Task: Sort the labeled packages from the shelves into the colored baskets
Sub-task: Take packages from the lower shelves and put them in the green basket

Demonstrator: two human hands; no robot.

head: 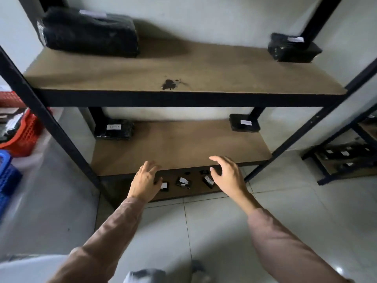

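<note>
Both hands are empty, fingers spread: left hand and right hand hover at 6 o'clock over small labeled packages on the bottom shelf. Red basket sits at 9 o'clock.

A black metal shelving unit with brown board shelves stands against a pale wall on a floor of glossy light tiles, a dark stain marks its upper board, and a second, lower rack sits to its right.
</note>
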